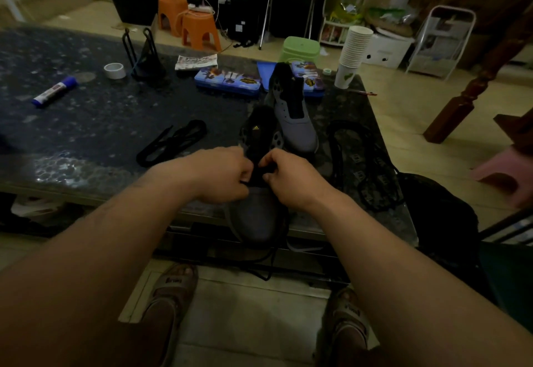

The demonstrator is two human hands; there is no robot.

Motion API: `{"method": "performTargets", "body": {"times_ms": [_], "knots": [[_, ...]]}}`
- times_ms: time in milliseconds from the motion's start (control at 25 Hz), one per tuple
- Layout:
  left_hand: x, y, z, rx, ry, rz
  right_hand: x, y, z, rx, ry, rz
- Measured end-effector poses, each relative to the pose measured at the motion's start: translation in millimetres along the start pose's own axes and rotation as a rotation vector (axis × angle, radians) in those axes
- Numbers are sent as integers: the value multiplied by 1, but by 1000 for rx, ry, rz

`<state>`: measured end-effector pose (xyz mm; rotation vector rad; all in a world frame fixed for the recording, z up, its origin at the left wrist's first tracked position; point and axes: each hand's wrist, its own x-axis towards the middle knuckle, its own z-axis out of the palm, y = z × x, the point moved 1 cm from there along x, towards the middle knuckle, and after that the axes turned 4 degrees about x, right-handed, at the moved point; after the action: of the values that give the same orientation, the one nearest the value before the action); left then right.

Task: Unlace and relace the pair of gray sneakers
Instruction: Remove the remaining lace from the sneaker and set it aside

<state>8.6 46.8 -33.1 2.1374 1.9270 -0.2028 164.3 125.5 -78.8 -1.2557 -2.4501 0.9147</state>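
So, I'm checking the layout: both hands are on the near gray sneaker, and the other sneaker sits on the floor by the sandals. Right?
Not quite. The other gray sneaker stands on the table, just behind the near gray sneaker, not on the floor, as the head view shows. The left hand and right hand do both grip the near one.

The near gray sneaker [256, 216] overhangs the table [101, 118] edge, the far sneaker [294, 118] standing unlaced behind it.

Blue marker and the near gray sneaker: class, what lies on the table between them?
A loose black lace, bunched on the table, lies between the blue marker and the near sneaker; the head view shows it.
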Motion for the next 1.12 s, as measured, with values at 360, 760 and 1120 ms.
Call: {"method": "performTargets", "body": {"times_ms": [360, 760, 1120], "knots": [[-50, -1, -3, -265, 275, -76, 2, -1, 3, -81, -9, 10], [-31, -13, 29, -593, 421, -297, -11, -10, 0, -47, 39, 47], [-92, 11, 29, -1343, 212, 27, -39, -48, -5, 84, 341, 173]]}}
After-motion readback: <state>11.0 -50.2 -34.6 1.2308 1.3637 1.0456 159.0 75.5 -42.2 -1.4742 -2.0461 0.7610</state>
